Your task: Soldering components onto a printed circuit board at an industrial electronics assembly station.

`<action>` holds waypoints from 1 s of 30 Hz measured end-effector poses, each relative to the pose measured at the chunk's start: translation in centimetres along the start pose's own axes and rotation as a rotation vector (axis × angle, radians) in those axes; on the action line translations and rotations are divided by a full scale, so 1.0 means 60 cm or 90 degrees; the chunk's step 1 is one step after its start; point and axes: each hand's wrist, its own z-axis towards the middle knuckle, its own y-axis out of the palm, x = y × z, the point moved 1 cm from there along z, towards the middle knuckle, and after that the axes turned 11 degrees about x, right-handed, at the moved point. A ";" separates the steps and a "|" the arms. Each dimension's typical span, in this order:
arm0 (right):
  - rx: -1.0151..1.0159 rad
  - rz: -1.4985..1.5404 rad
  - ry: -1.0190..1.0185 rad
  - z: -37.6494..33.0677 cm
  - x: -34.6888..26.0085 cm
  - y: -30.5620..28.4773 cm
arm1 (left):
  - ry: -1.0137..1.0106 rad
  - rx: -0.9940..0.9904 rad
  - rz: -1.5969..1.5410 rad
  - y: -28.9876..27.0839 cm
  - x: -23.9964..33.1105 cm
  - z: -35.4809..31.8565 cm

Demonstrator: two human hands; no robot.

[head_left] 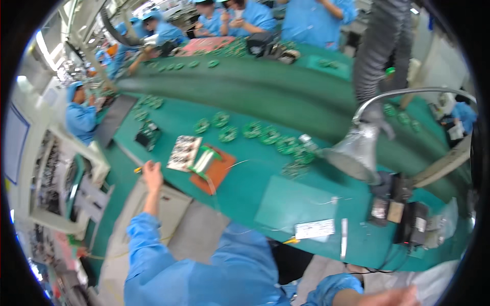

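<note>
My left hand (152,176) is at the edge of the green bench, its fingers loosely extended, and I see nothing in it. A small yellow piece (138,170) lies just beside it. To its right are a white tray of small dark parts (184,153) and a spool of pale wire with green ends (204,162). The spool rests on an orange-brown board (222,168), and a thin strand trails from it. My right hand (390,297) is low at the right edge of the picture, away from the bench, its fingers smeared by motion.
Round green circuit boards (252,129) line the bench. A metal fume hood (354,155) on a ribbed hose hangs over its right side, near dark boxes (411,224). A labelled white strip (314,229) lies by the front edge. People in blue (311,23) work beyond the conveyor (245,84).
</note>
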 end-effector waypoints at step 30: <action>-0.385 -0.716 0.378 -0.211 0.065 -0.211 | -0.158 -0.017 -0.005 0.034 -0.077 0.239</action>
